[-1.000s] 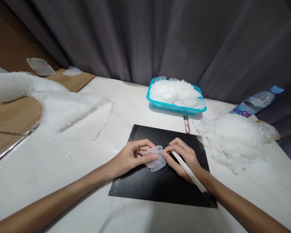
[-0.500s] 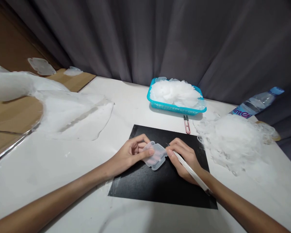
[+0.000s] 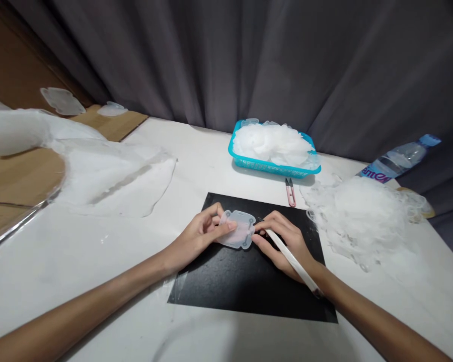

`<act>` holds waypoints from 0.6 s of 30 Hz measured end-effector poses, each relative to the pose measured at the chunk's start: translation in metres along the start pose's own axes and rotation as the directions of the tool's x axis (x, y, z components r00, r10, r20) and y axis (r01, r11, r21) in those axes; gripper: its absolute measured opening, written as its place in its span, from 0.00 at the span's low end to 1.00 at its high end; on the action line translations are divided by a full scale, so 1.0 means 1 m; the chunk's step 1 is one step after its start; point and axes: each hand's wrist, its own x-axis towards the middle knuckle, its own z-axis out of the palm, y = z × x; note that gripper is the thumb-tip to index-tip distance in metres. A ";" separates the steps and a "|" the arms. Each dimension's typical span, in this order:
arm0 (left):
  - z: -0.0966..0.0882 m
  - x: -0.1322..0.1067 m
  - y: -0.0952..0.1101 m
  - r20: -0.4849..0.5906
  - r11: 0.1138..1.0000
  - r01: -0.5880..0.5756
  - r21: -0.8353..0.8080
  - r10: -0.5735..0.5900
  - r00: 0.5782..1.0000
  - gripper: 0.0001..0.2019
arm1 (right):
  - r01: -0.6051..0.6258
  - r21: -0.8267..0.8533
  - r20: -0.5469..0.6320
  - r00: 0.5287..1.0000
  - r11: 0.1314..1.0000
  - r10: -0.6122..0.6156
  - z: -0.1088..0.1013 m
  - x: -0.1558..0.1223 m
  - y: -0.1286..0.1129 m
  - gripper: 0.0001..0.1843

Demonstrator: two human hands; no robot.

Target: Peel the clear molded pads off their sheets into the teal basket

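My left hand pinches a thin translucent plastic piece with notched, rounded edges, its thumb lying on top. Dark marks show near the piece's corners. My right hand is closed around a slim tool with a white handle and a thin dark tip, perhaps a craft knife. The right fingertips are at the right edge of the piece; whether they press on it is hard to tell. Both hands are above a black mat on the white table.
A turquoise basket heaped with white translucent pieces stands behind the mat. Pink-handled thread snips lie before it. At right are a pile of clear scraps and a bottle. White sheeting and cardboard lie at left.
The plastic piece has turned in my left hand and shifted slightly up, so it sits more level. The right fingers have moved slightly left and opened a little around the tool.
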 end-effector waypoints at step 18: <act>0.001 -0.003 0.005 0.151 0.982 -0.042 0.183 0.015 0.988 0.12 | 0.104 -0.111 -0.052 0.993 0.988 -0.110 0.001 -0.007 0.002 0.07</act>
